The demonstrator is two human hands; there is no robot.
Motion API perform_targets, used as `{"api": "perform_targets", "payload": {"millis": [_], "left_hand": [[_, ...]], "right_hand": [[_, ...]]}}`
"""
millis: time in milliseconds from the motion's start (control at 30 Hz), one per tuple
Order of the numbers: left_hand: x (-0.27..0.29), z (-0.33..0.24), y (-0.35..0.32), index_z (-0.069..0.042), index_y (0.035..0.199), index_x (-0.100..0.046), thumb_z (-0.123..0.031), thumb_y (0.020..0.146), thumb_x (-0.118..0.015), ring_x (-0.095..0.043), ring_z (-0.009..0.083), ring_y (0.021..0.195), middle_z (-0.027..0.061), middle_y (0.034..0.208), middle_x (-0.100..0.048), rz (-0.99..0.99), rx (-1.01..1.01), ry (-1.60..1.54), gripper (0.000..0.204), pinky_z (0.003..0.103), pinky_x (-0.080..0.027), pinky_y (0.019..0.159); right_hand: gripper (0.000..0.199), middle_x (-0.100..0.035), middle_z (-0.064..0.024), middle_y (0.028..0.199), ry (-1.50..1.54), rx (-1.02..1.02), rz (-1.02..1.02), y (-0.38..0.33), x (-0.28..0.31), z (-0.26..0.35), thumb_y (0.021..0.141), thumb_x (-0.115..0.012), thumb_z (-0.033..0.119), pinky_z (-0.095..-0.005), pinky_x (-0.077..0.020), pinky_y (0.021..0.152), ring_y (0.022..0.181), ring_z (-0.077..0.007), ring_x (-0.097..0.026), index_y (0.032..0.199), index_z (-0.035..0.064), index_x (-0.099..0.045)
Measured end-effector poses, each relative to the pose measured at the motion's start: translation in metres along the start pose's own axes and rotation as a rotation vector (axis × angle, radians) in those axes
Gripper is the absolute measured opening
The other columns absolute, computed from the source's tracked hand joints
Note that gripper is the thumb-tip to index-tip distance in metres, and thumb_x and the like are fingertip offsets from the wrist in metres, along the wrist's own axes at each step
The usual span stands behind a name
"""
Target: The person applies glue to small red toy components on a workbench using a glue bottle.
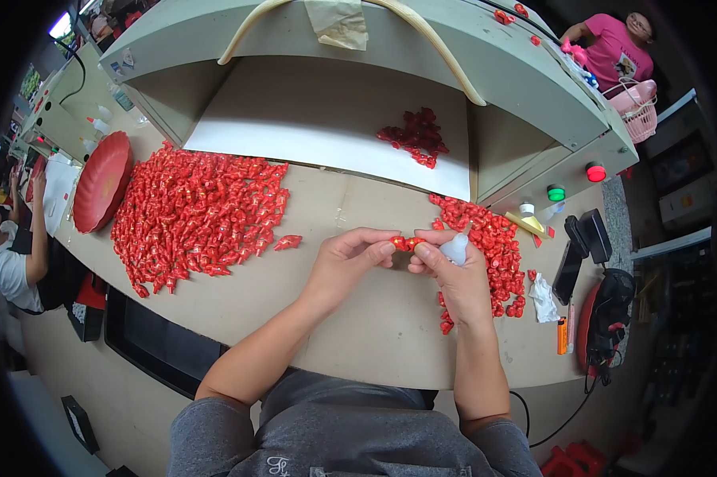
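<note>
Above the table's middle my left hand (350, 256) pinches a small glossy red-and-gold piece (398, 242). It meets a second small red piece (415, 242), which the thumb and forefinger of my right hand (458, 274) grip. Whether the two are joined I cannot tell. Tucked within my right hand is a whitish squeeze bottle (454, 250) with a narrow tip. Beside that hand spreads a pile of rounded red pieces (497, 258). To the left lies a large heap of longer red-and-gold pieces (199, 211), with a single one (287, 242) at its right edge.
A pale machine housing (525, 71) arches over a white board (310, 119) bearing dark red pieces (418, 137). A red dish (102, 183) stands far left. At right are a crumpled tissue (544, 300), an orange lighter (563, 335) and a phone (567, 273). Other people sit and stand nearby.
</note>
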State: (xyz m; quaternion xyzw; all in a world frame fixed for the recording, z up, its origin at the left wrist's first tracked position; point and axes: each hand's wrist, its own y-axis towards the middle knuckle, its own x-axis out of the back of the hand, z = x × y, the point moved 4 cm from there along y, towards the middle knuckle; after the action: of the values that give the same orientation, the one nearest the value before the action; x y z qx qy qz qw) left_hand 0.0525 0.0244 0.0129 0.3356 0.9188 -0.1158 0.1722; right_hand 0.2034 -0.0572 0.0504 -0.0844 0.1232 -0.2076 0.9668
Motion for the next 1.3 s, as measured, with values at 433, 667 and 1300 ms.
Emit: {"api": "perform_targets", "payload": {"millis": [433,667,1300], "left_hand": [[0.000,-0.009,-0.002,-0.002,0.103,-0.070,-0.007,0.089,-0.066,-0.062,0.0113,0.089,0.0050,0.095,-0.067,-0.006,-0.155,0.251,0.015,0.025,-0.050,0.080],[-0.005,-0.010,0.005,-0.002,0.100,-0.072,-0.007,0.086,-0.069,-0.061,0.0105,0.083,0.0047,0.092,-0.067,-0.003,-0.147,0.357,0.015,0.024,-0.048,0.073],[-0.004,-0.002,-0.001,0.001,0.098,-0.070,0.002,0.084,-0.069,-0.061,0.0093,0.079,0.0072,0.092,-0.065,-0.040,-0.221,0.335,0.015,0.019,-0.047,0.065]], "right_hand": [[0.021,-0.068,-0.0079,0.089,0.016,-0.078,-0.004,-0.001,0.003,-0.009,0.086,-0.070,0.009,-0.0246,-0.0545,0.070,0.076,-0.0125,-0.066,0.103,-0.0035,-0.065],[0.018,-0.069,-0.0070,0.084,-0.098,-0.004,-0.026,-0.002,0.013,-0.001,0.087,-0.069,0.008,-0.0237,-0.0534,0.069,0.074,-0.0114,-0.065,0.100,-0.0029,-0.065],[0.020,-0.067,-0.0031,0.084,-0.041,-0.052,0.112,-0.002,0.011,-0.012,0.088,-0.069,0.014,-0.0223,-0.0506,0.071,0.076,-0.0078,-0.063,0.102,-0.0007,-0.067]]}}
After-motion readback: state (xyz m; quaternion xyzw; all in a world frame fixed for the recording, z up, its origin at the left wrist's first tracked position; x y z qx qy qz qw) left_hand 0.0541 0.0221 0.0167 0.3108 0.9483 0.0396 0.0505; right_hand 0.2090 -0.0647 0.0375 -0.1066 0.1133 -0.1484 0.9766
